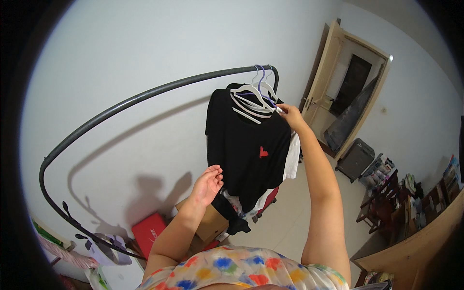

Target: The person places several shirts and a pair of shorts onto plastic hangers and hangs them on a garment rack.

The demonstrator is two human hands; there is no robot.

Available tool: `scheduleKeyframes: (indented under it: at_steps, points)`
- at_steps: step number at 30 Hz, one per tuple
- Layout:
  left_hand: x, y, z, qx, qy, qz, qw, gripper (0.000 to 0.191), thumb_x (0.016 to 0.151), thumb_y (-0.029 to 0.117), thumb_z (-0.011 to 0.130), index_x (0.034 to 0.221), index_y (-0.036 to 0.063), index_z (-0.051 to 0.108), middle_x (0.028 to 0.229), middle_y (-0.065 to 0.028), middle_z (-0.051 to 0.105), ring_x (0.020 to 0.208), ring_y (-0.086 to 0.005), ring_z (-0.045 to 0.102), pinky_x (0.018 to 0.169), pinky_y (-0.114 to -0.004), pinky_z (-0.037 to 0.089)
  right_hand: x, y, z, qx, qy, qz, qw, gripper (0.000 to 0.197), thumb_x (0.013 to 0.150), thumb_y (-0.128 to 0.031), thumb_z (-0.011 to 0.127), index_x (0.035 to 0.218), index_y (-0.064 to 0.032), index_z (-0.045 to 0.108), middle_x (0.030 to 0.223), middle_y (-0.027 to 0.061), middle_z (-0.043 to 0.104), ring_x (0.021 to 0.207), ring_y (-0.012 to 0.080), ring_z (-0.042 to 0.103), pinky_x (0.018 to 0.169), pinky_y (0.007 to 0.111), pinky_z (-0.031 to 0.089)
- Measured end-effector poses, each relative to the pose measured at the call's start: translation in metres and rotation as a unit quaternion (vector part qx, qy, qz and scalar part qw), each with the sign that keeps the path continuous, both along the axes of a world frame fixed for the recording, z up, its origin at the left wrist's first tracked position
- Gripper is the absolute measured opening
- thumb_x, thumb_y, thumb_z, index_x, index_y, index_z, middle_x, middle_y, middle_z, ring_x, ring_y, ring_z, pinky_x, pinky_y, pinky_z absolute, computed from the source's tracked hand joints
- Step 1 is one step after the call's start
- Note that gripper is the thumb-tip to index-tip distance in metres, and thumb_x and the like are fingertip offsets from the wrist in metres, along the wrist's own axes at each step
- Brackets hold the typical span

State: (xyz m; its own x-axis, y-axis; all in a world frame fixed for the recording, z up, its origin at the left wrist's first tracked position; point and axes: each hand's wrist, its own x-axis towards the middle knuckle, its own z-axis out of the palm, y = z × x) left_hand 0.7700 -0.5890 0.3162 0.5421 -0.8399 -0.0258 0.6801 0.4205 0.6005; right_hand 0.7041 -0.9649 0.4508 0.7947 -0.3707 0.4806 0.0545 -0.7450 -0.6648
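A black T-shirt with a small red heart hangs on a white plastic hanger from the right end of a black metal clothes rail. My right hand has its fingers closed at the shirt's shoulder and the hanger's right end. Beside the shirt's left edge my left hand is raised, palm up with fingers loosely curled, holding nothing. A purple hanger and another white hanger hang close behind. Part of a white garment shows behind the black shirt.
Below the rail stand a cardboard box, a red box and a pale purple basket. At the right are an open door, a grey suitcase, a storage bin and a dark wooden chair.
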Motion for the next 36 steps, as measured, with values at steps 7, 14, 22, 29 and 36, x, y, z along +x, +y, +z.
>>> scheduleKeyframes:
  at_steps: [7, 14, 22, 29, 36]
  points:
    - [0.002, -0.013, -0.007, 0.035, 0.002, -0.078, 0.996, 0.016, 0.085, 0.009, 0.054, 0.101, 0.0117, 0.055, 0.093, 0.0012, 0.057, 0.082, -0.0101, 0.052, 0.074, -0.025, 0.043, -0.036, 0.057, 0.001, -0.155, -0.165, -0.241, 0.944, 0.036, 0.079, -0.020, 0.065, 0.112, -0.0046, 0.058, 0.107, 0.0153, 0.055, 0.101, 0.0304, 0.052, 0.089, 0.037, 0.041]
    - [-0.028, -0.059, -0.064, 0.080, 0.049, -0.215, 0.972, 0.016, 0.085, 0.007, 0.052, 0.099, 0.0123, 0.055, 0.090, 0.0022, 0.056, 0.078, -0.0093, 0.051, 0.071, -0.024, 0.042, -0.139, 0.173, -0.090, -0.146, -0.119, -0.247, 0.951, 0.032, 0.078, -0.012, 0.064, 0.108, -0.0055, 0.055, 0.115, 0.0146, 0.050, 0.110, 0.0326, 0.045, 0.093, 0.039, 0.038]
    - [-0.153, -0.090, -0.079, 0.122, 0.054, -0.396, 0.909, 0.013, 0.085, 0.007, 0.052, 0.098, 0.0104, 0.054, 0.089, 0.0008, 0.054, 0.075, -0.0097, 0.049, 0.069, -0.023, 0.041, -0.301, 0.262, -0.172, 0.096, -0.017, -0.397, 0.912, 0.030, 0.081, -0.006, 0.061, 0.110, -0.0085, 0.055, 0.119, 0.0103, 0.046, 0.096, 0.0234, 0.056, 0.080, 0.033, 0.049]
    - [-0.249, -0.047, -0.128, 0.192, 0.034, -0.513, 0.836, 0.012, 0.086, 0.008, 0.053, 0.097, 0.0110, 0.055, 0.087, 0.0012, 0.056, 0.075, -0.0102, 0.052, 0.068, -0.024, 0.043, -0.421, 0.355, -0.248, 0.220, -0.002, -0.478, 0.850, 0.033, 0.080, -0.004, 0.062, 0.112, -0.0086, 0.056, 0.114, 0.0097, 0.048, 0.086, 0.0186, 0.056, 0.075, 0.030, 0.050]
    - [-0.372, 0.040, -0.190, 0.285, 0.010, -0.605, 0.743, 0.012, 0.085, 0.008, 0.054, 0.097, 0.0103, 0.055, 0.086, 0.0008, 0.057, 0.072, -0.0093, 0.053, 0.065, -0.023, 0.045, -0.529, 0.522, -0.319, 0.456, -0.074, -0.513, 0.723, 0.036, 0.079, -0.003, 0.060, 0.114, -0.0064, 0.054, 0.112, 0.0097, 0.051, 0.082, 0.0161, 0.057, 0.067, 0.028, 0.051]
